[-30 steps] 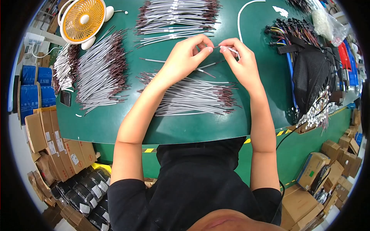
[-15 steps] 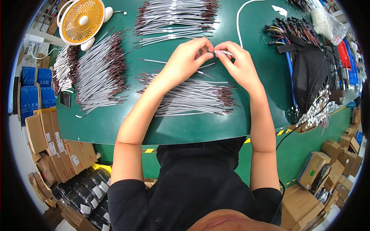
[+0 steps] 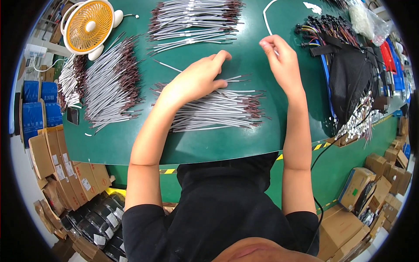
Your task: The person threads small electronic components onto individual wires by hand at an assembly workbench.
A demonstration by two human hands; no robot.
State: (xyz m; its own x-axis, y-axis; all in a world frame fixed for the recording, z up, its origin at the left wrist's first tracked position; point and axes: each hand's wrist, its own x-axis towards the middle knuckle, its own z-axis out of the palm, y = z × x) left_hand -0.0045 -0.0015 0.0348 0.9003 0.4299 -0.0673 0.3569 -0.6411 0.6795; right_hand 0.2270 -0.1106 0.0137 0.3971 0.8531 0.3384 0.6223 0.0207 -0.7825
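On the green table (image 3: 244,144), right in front of the person, a pile of thin grey wires (image 3: 218,111) is lying flat, all pointing the same way, with little dark red ends sticking out on the right side. The left hand (image 3: 198,81) is resting on top of this pile, with its fingers stretched out and touching one loose wire (image 3: 238,79) near the top edge; the fingers are not squeezing anything that I can see. The right hand (image 3: 281,61) is hovering a bit away from the pile, up near a white cord (image 3: 265,19), with its fingertips pinched close together. Whether something tiny is sitting between them, I cannot tell. The two hands are apart, not touching each other. These wires are looking very light and bendy, like soft straws, and smooth, so one could slip away easily. I am thinking the best place to pinch one is near its end, just behind the dark red tips, with a gentle squeeze so the thin ends are not getting bent. More wire bundles (image 3: 192,19) are lying at the far side, and an orange fan (image 3: 89,26) is standing at the left corner.
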